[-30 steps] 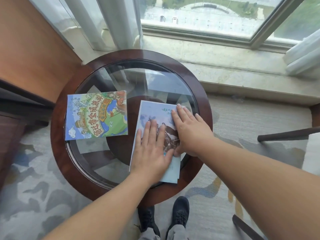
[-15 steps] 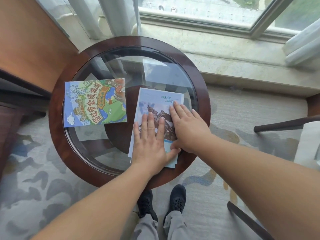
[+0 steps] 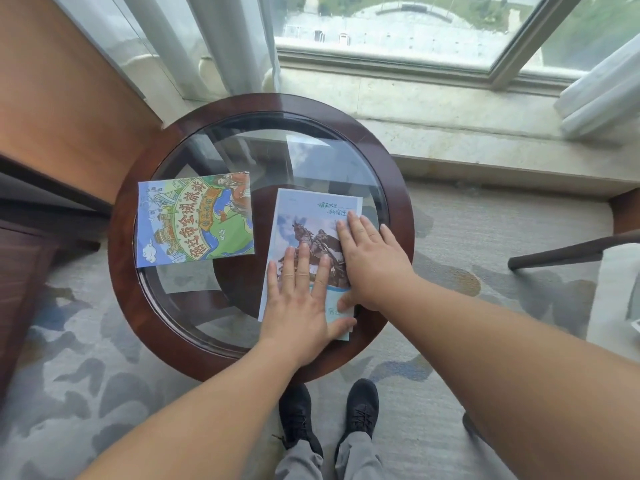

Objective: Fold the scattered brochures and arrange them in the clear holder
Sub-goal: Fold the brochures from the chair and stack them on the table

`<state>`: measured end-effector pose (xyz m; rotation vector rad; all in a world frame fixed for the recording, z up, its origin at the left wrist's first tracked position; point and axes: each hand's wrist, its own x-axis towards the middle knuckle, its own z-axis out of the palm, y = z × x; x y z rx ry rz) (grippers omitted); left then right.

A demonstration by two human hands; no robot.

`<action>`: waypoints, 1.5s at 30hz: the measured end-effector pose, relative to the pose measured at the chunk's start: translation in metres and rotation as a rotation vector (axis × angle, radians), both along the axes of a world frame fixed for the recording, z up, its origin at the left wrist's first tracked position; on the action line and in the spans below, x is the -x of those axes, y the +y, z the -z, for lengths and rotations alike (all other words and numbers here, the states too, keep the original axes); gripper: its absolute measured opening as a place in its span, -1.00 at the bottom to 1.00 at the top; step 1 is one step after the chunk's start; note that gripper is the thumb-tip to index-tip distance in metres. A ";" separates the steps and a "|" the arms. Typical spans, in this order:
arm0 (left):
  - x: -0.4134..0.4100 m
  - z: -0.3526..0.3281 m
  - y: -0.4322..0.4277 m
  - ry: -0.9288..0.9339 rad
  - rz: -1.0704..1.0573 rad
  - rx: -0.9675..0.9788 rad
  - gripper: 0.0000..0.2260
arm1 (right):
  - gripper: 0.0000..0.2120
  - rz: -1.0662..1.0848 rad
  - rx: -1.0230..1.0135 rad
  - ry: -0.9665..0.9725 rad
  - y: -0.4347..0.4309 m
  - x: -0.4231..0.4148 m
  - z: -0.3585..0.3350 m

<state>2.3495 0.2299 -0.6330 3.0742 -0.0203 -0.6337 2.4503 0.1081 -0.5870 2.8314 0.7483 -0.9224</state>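
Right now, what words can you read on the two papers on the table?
"宿迁市全域旅游": big letters on the cartoon map brochure.
Orange banner beside them: too small to read.
"项王故里", then probably "酒都宿迁": green writing atop the horse statue brochure.
Print at its near end: mostly hidden by the left hand and right hand.

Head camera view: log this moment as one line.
step: pressing brochure flat | left hand: flat on statue brochure | right hand: flat on same brochure | map brochure: untouched on glass table | clear holder: not in view
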 end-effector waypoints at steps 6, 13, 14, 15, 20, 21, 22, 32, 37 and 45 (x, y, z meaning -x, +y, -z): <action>-0.029 -0.066 -0.002 -0.073 0.040 0.119 -0.18 | -0.11 0.159 -0.230 -0.084 -0.027 0.009 -0.059; -0.061 -0.159 -0.090 -0.182 0.308 0.184 -0.26 | -0.37 0.475 -0.281 -0.258 -0.132 0.045 -0.158; -0.062 -0.173 -0.109 -0.190 0.347 0.213 -0.26 | -0.38 0.517 -0.272 -0.278 -0.150 0.054 -0.171; -0.061 -0.185 -0.129 -0.198 0.381 0.245 -0.28 | -0.39 0.554 -0.264 -0.293 -0.168 0.064 -0.182; -0.043 -0.240 -0.227 -0.240 0.531 0.365 -0.35 | -0.49 0.763 -0.248 -0.354 -0.257 0.117 -0.229; -0.038 -0.248 -0.246 -0.243 0.558 0.381 -0.36 | -0.50 0.801 -0.248 -0.364 -0.276 0.127 -0.236; -0.033 -0.256 -0.265 -0.243 0.585 0.396 -0.37 | -0.50 0.836 -0.247 -0.373 -0.295 0.137 -0.241; 0.041 -0.301 -0.469 -0.164 0.748 0.482 -0.46 | -0.51 1.186 -0.256 -0.431 -0.488 0.269 -0.267; 0.077 -0.298 -0.551 -0.108 0.905 0.494 -0.47 | -0.57 1.334 -0.211 -0.437 -0.554 0.312 -0.262; 0.084 -0.257 -0.642 0.000 1.065 0.475 -0.51 | -0.62 1.491 -0.188 -0.458 -0.610 0.336 -0.237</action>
